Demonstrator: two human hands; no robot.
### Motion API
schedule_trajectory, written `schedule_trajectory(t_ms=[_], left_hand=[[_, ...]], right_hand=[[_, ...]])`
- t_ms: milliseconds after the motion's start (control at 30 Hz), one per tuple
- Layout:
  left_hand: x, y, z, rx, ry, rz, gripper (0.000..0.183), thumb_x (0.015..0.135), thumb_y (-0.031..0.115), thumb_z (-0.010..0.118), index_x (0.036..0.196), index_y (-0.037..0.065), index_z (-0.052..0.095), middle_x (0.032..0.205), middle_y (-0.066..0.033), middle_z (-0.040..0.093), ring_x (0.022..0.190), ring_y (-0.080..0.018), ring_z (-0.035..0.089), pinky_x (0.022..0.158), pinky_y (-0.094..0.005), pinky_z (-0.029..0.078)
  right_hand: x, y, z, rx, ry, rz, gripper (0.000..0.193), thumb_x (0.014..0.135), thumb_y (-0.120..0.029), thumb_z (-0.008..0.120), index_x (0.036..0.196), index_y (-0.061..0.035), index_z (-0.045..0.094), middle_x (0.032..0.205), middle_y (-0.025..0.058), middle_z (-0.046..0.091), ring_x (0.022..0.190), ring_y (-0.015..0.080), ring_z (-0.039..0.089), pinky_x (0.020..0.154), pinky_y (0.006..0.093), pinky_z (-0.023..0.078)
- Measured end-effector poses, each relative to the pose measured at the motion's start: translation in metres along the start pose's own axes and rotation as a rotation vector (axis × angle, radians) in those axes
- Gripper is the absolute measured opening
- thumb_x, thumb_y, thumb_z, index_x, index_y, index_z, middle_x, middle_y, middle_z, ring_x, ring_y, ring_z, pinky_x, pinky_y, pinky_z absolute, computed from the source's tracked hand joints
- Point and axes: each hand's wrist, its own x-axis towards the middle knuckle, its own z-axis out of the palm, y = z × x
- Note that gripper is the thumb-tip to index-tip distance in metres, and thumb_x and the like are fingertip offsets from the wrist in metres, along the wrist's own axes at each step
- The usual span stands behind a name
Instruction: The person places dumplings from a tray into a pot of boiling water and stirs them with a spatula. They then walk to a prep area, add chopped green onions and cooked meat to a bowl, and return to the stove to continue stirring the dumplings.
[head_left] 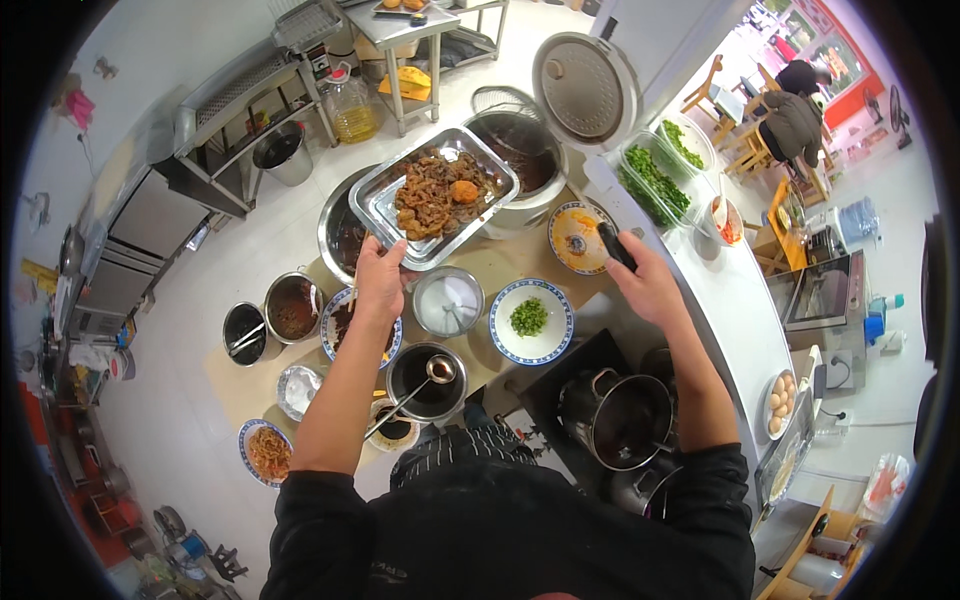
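Note:
My left hand (381, 283) grips the near left edge of a rectangular metal tray (430, 252), its thumb over the rim. The tray is raised above the worktop, tilted in view, and carries dark brown cooked meat pieces (425, 195) with one orange-brown lump. In my right hand (645, 285) is the black handle (615, 245) of a tool whose working end I cannot make out. That handle passes over the edge of a patterned bowl (580, 238) with orange sauce remains. Nearer me, a white bowl with a blue rim (507, 338) holds chopped green onion (529, 317).
Behind the tray stands a large cooker pot (545, 215) with its lid (585, 90) raised and a wire strainer (500, 100) at its rim. A ladle (440, 370) rests in a dark pot. At right are a stockpot (617, 420) and a white counter (725, 290) with greens tubs (655, 180).

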Motion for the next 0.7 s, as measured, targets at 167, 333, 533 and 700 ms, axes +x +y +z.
schedule_trajectory(t_ms=[167,333,533,700], left_hand=[[0.003,-0.017,0.030,0.022,-0.015,0.015,0.013,0.097,0.004,0.055,0.110,0.005,0.054,0.100,-0.0077,0.068,0.079,-0.0176,0.070,0.061,-0.0310,0.060],[0.005,-0.023,0.040,0.068,0.014,0.012,0.013,0.097,0.004,0.055,0.110,0.005,0.054,0.099,-0.0084,0.068,0.077,-0.0165,0.070,0.060,-0.0305,0.060],[0.002,-0.008,0.051,0.163,-0.029,0.068,0.014,0.097,0.006,0.056,0.111,0.004,0.053,0.102,-0.0085,0.068,0.080,-0.0171,0.070,0.061,-0.0307,0.060],[0.003,-0.002,0.056,0.144,-0.004,0.054,0.016,0.097,0.006,0.055,0.113,0.004,0.053,0.103,-0.0094,0.068,0.081,-0.0166,0.070,0.060,-0.0309,0.060]], right_hand=[[-0.004,0.000,0.019,-0.368,0.012,-0.156,0.029,0.090,-0.016,0.061,0.116,-0.0050,0.052,0.082,0.0241,0.062,0.078,0.0452,0.059,0.070,0.0441,0.049],[0.003,0.003,0.027,0.107,-0.178,-0.027,0.014,0.092,-0.013,0.059,0.095,-0.0045,0.048,0.072,0.0027,0.052,0.057,0.0120,0.049,0.051,0.0303,0.040],[0.015,0.004,0.016,0.675,-0.329,0.355,0.011,0.095,-0.011,0.057,0.100,-0.0126,0.047,0.068,-0.0015,0.046,0.050,0.0050,0.038,0.040,0.0212,0.025],[0.021,0.013,0.019,0.996,-0.392,0.440,0.017,0.095,-0.011,0.058,0.107,-0.0133,0.047,0.071,0.0010,0.049,0.048,0.0063,0.040,0.038,0.0214,0.025]])
